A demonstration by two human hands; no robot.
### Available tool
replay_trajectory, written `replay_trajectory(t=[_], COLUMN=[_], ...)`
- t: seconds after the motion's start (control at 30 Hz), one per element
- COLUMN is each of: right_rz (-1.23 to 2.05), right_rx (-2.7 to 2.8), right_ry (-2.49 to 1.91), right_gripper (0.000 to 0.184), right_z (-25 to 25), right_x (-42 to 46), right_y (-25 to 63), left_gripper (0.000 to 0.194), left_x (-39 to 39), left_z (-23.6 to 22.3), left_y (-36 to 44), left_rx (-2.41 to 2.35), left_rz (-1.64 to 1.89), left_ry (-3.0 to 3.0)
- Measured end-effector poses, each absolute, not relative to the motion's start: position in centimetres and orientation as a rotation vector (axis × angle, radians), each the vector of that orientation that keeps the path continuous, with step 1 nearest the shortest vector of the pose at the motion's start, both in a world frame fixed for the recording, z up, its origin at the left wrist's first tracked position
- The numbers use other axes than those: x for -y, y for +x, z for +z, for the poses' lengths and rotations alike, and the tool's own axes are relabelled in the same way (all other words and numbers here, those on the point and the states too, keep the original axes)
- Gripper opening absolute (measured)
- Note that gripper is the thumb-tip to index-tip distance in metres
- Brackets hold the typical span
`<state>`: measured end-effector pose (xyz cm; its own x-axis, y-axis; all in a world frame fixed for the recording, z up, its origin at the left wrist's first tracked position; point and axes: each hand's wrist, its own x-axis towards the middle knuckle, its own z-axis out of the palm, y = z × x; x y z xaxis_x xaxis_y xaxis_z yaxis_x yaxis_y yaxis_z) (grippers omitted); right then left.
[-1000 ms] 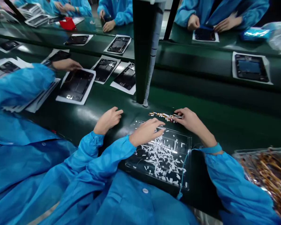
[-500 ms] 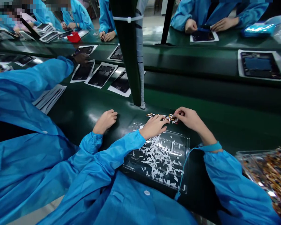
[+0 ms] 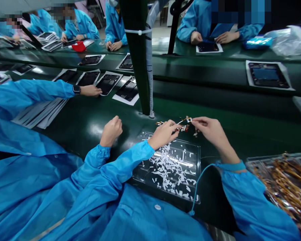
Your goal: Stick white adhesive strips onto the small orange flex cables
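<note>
The right hand (image 3: 210,130) holds one flex cable (image 3: 188,119) just above the green counter (image 3: 230,130), beyond the far edge of a clear plastic tray (image 3: 200,157). Its thumb and forefinger are pinched together on the cable's right end, leaving most of the piece exposed, probably because so thin a part suits a fingertip grip better than a full fist. A small piece, too blurred to name, hangs below these fingers.

The left hand (image 3: 164,133) reaches over the tray's far edge, with its fingers curved and their tips at the cable pile (image 3: 186,128). Thumb and forefinger are slightly apart; whether they grip the cable's near end or merely steady the pile, I cannot tell. Resting low there, the hand likely keeps the loose cables from sliding as one is lifted.

White strips (image 3: 168,164) lie scattered in the tray, directly before the person; its raised rim presumably keeps such light scraps together. More orange-brown cables fill a container (image 3: 288,180) beside the right forearm, within easy reach. A blue wrist strap (image 3: 232,166) circles the right wrist, its cord (image 3: 196,187) hanging past the tray, apparently for static protection. A co-worker's fist (image 3: 112,130) rests on the counter to the left.
</note>
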<state>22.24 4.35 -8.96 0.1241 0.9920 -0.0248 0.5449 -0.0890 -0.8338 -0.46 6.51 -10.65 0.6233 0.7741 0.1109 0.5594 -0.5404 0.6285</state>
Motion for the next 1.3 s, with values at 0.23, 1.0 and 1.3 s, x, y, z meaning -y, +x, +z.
replay_trajectory(t=[0.23,1.0,1.3], right_rz=[1.061,0.958,1.048], right_rx=[1.416,1.262,1.319], right_ry=[-1.545,-1.599,-1.611], right_gripper=[0.04,0.026,0.029], right_z=[-6.5,-7.7,-8.2], right_x=[2.6,8.1,8.2], right_y=[17.6,13.5,14.3], left_gripper=[0.018,0.01,0.017], left_x=[-3.0,2.4,2.4], left_z=[-8.0,-8.6,-8.2], left_y=[-1.1,-4.0,-4.5], left_rx=[-0.86,-1.104,-0.972], left_rz=[0.808,0.958,0.833], left_ry=[1.693,2.03,1.904])
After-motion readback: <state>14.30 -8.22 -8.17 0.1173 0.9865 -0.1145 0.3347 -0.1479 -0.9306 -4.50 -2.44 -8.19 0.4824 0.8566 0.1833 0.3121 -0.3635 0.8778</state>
